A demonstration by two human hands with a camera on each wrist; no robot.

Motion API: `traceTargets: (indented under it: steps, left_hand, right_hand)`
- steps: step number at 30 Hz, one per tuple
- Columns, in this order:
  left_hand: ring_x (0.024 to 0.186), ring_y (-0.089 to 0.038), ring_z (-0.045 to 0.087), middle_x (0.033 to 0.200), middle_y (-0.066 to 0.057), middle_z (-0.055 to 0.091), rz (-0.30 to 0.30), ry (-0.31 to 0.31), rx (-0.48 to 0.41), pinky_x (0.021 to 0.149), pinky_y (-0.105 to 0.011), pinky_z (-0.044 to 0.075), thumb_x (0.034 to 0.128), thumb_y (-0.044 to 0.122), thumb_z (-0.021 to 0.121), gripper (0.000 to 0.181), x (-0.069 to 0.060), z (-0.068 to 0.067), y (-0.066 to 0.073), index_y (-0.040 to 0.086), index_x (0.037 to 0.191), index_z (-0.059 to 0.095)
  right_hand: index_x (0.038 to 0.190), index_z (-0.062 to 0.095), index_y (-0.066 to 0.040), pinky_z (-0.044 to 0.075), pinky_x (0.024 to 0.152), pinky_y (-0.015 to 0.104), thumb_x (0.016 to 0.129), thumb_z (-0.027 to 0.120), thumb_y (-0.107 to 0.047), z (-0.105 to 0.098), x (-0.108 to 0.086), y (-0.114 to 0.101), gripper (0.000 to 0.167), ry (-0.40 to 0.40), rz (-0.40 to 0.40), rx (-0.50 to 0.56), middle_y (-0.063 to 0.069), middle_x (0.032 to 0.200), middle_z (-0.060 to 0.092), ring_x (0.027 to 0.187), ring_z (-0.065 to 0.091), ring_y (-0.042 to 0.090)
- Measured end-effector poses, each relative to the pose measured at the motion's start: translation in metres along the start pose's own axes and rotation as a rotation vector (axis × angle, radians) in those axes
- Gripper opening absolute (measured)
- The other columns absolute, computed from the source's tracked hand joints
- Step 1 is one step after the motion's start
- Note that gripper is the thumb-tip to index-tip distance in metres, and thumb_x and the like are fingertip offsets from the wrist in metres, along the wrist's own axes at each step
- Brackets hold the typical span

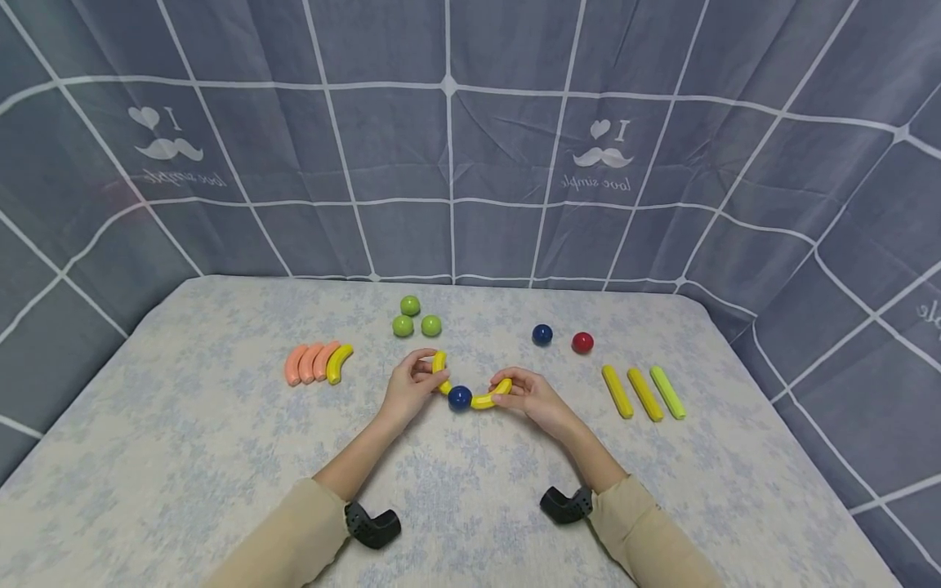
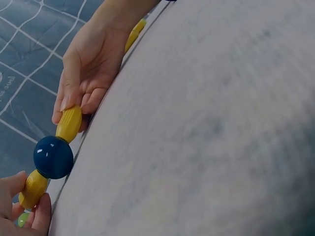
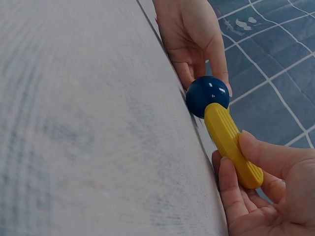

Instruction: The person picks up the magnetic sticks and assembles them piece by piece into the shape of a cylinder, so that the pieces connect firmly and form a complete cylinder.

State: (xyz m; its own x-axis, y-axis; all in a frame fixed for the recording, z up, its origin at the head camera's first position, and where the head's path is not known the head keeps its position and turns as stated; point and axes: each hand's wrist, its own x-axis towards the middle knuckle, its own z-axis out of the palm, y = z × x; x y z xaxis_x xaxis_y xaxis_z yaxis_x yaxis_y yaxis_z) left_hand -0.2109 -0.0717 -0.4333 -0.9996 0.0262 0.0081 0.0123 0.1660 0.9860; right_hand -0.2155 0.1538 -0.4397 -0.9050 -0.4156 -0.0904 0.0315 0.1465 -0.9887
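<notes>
A dark blue ball (image 1: pixel 460 398) rests at the middle of the table, with a curved yellow piece touching it on each side. My left hand (image 1: pixel 408 387) pinches the left yellow piece (image 1: pixel 439 362), which stands angled away from me. The right yellow piece (image 1: pixel 483 402) is pinched between thumb and fingers of my right hand (image 1: pixel 537 400). In the left wrist view the blue ball (image 2: pixel 53 157) sits between both yellow pieces. The right wrist view shows the ball (image 3: pixel 207 97) against the end of the ribbed yellow piece (image 3: pixel 230 142).
Several pink curved pieces (image 1: pixel 309 362) and a yellow one (image 1: pixel 339 363) lie left. Green balls (image 1: pixel 410 305) are at the back. Another blue ball (image 1: pixel 541 335) and a red ball (image 1: pixel 582 343) lie back right, near straight yellow sticks (image 1: pixel 617 392) and a green stick (image 1: pixel 667 393).
</notes>
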Motion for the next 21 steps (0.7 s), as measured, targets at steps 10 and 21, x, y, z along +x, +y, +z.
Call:
traceTargets:
  steps: [10,21]
  left_hand:
    - [0.089,-0.02,0.056,0.11,-0.016,0.057,0.032,-0.023,0.13,0.064,-0.018,0.048,0.0852,0.012,0.065,0.05,-0.0002,0.0026,-0.0006,0.003,0.131,0.048]
    - [0.113,-0.033,0.048,0.125,-0.019,0.045,0.305,-0.094,0.219,0.094,-0.044,0.043,0.0855,0.003,0.062,0.029,-0.0032,0.0026,-0.0061,-0.004,0.114,0.059]
  right_hand:
    - [0.108,0.053,0.006,0.048,0.078,0.02,0.084,0.065,-0.008,0.0004,-0.0018,-0.0019,0.03,-0.008,0.003,0.001,0.014,0.106,0.059,0.09,0.059,0.01]
    - [0.104,0.055,0.003,0.049,0.076,0.02,0.082,0.067,-0.007,0.0009,-0.0039,-0.0045,0.027,-0.023,-0.008,0.016,0.007,0.101,0.06,0.089,0.059,0.011]
